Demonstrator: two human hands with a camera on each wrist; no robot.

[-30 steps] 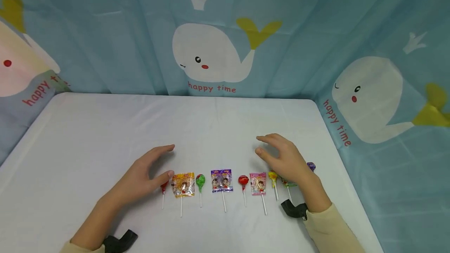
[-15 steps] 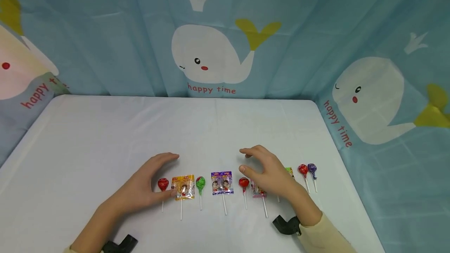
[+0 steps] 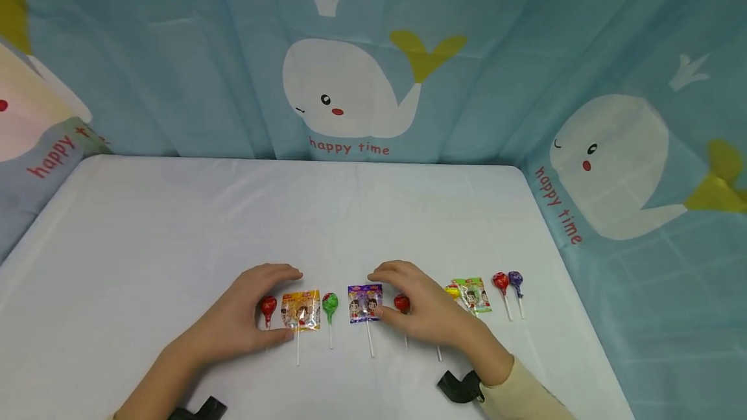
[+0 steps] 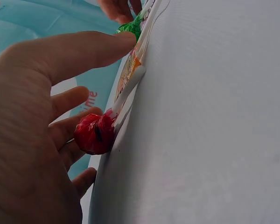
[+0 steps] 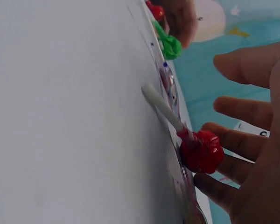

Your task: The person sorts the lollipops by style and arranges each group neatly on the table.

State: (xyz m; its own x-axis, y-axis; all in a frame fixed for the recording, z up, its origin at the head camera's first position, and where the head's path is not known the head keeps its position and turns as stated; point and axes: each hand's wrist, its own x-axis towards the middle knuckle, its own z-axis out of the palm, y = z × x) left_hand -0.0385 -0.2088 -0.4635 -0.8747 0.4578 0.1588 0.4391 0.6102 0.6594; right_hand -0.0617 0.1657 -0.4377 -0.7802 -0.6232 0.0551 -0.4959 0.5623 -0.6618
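A row of wrapped lollipops lies on the white table. My left hand (image 3: 233, 319) arches around the leftmost red lollipop (image 3: 268, 304), its thumb reaching the lower edge of the orange flat packet lollipop (image 3: 300, 310). Fingers and thumb stay apart, and the left wrist view shows the red ball (image 4: 95, 134) in front of the spread fingers. My right hand (image 3: 430, 310) curves over another red lollipop (image 3: 401, 303), thumb tip at the purple flat packet lollipop (image 3: 365, 303). Its fingers are spread with nothing gripped. Beneath it, a lollipop is hidden except for its stick (image 3: 439, 353).
Between the hands lies a green lollipop (image 3: 330, 303). Right of my right hand are a yellow lollipop (image 3: 452, 291), a green packet lollipop (image 3: 474, 295), a red one (image 3: 500, 280) and a purple one (image 3: 515, 279). A blue whale-print curtain (image 3: 233, 83) surrounds the table's back and sides.
My right hand has swept left along the row, uncovering the rightmost lollipops and covering the pink packet one. My left hand has shifted slightly right and nearer. The lollipops stay in place.
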